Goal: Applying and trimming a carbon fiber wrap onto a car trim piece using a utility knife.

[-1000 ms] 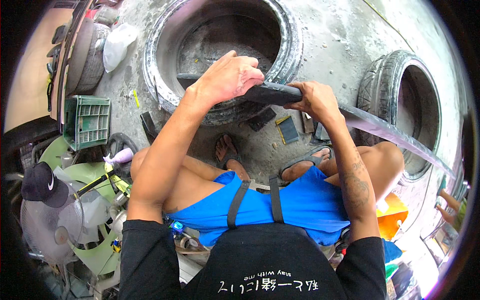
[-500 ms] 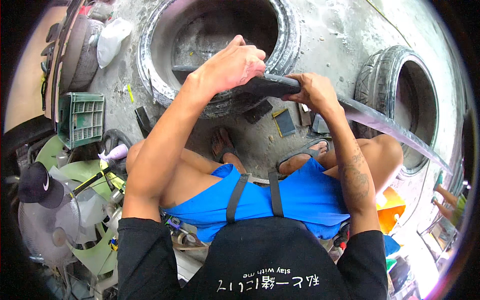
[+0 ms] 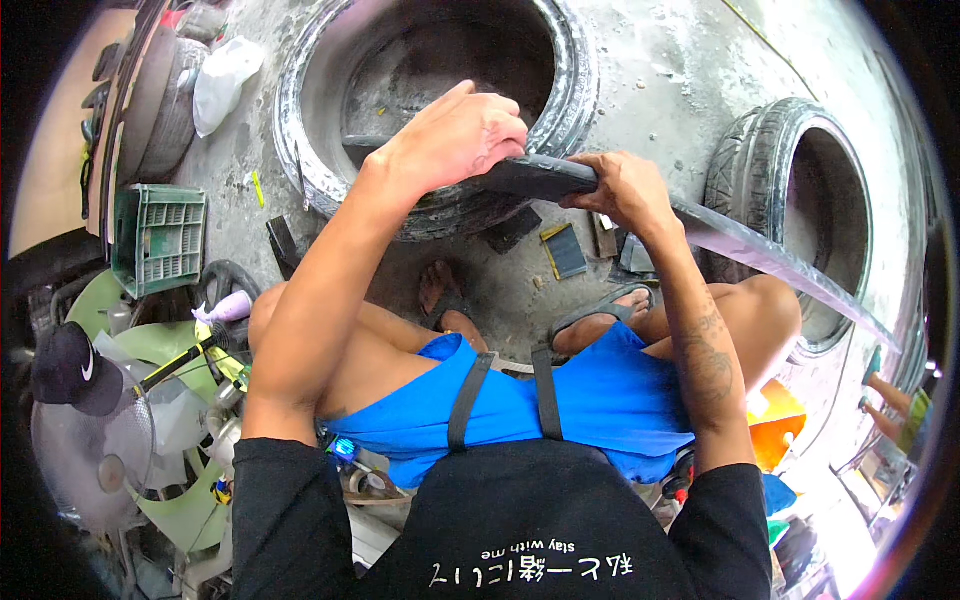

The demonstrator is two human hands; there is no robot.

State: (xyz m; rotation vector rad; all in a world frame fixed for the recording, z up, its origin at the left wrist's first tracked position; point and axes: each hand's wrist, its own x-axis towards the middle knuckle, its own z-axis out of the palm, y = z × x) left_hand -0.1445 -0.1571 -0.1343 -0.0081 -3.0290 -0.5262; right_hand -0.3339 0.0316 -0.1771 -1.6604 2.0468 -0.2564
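Observation:
A long, dark, curved panel (image 3: 550, 177) stretches across in front of me, from over the near rim of a tire out to the far right. Its right part (image 3: 790, 260) is greyish and glossy. My right hand (image 3: 628, 190) is closed around the panel, thumb and fingers at its edge. Fingers curled, my left hand (image 3: 455, 137) is closed at the panel's upper edge, left of the right hand. What lies inside those fingers is hidden from view.
The large dusty tire (image 3: 290, 110) lies on the concrete floor ahead, with another tire (image 3: 750, 170) at right. Dark flat blocks (image 3: 566, 250) lie near my feet. At left are a green crate (image 3: 160, 240), a fan (image 3: 95, 460) and a black cap (image 3: 75, 370). A person's legs (image 3: 890, 395) show far right.
My left hand has shifted slightly down and toward me along the panel. My right hand keeps its hold, and the whole view has moved a little.

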